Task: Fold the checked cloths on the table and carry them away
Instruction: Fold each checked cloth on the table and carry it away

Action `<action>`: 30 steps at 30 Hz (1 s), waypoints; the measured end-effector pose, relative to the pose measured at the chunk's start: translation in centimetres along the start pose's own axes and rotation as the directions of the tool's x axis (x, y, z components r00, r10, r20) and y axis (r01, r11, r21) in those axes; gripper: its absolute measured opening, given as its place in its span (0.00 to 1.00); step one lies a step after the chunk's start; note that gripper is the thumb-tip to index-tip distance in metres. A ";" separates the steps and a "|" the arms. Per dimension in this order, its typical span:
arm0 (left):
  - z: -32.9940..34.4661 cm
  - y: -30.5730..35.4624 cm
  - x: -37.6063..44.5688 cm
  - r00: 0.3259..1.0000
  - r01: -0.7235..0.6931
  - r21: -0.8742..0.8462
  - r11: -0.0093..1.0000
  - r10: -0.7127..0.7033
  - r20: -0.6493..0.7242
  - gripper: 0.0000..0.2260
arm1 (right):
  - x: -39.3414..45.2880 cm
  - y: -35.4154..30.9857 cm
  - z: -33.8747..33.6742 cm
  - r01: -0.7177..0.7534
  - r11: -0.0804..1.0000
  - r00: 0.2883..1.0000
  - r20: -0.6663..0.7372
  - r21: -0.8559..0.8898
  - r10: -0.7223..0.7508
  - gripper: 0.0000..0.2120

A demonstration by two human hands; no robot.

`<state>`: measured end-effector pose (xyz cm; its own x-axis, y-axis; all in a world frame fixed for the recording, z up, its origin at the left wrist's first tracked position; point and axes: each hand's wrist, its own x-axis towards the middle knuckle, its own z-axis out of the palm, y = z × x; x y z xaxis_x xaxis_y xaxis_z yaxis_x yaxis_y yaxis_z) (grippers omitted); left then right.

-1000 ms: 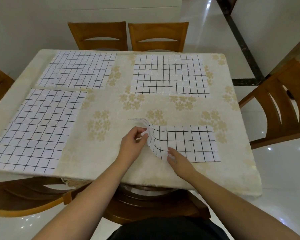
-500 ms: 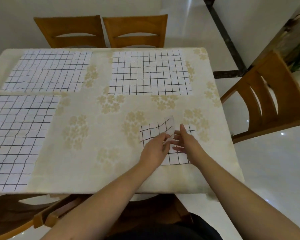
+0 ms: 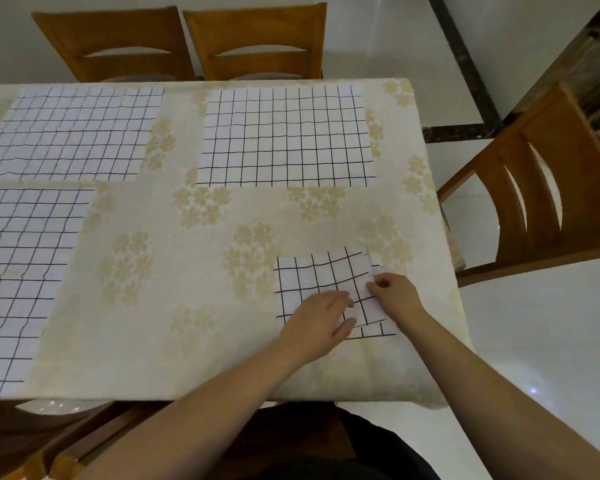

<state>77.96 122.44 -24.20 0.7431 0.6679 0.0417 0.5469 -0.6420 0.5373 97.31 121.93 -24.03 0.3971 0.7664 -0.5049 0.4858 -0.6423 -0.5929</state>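
Wooden chairs [image 3: 257,39] ring a desk [image 3: 194,271] under a flowered cover, where three checked cloths [image 3: 284,136] lie flat. At the near right corner a fourth, folded cloth [image 3: 321,280] is pressed by the flat left hand [image 3: 321,318] while its edge is pinched by the right hand [image 3: 394,292]. Squaring the fold seems next, calling for aligned edges.

Rectangular table under cream tablecloth with pale gold flower print [image 3: 194,341] carrying four white cloths with black grid lines. Three lying spread flat: far-left cloth [image 3: 73,133], far-centre cloth [image 3: 284,136], near-left cloth [image 3: 18,271] running off left edge. Small folded cloth [image 3: 319,278] sitting near right corner, layers slightly askew.
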 end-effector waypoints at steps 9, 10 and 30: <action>1.1 -6.3 -2.6 0.995 0.058 0.284 0.957 -0.077 0.057 0.24 | 0.6 2.9 -0.1 -0.089 0.995 0.996 -0.010 0.044 0.089 0.11; 1.1 -6.4 -2.6 0.994 0.061 0.302 0.951 -0.084 0.065 0.25 | 0.6 3.2 -0.1 -0.091 0.995 0.996 -0.008 0.046 0.092 0.11; 2.7 -8.6 -3.5 0.961 0.123 0.444 0.888 -0.218 0.171 0.28 | 0.8 4.4 -0.2 -0.054 0.997 0.994 -0.102 -0.054 0.048 0.12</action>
<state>71.69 124.58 -31.24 0.6604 0.7176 -0.2211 0.7479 -0.6548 0.1086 99.88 119.69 -26.90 0.4973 0.7318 -0.4659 0.5055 -0.6809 -0.5300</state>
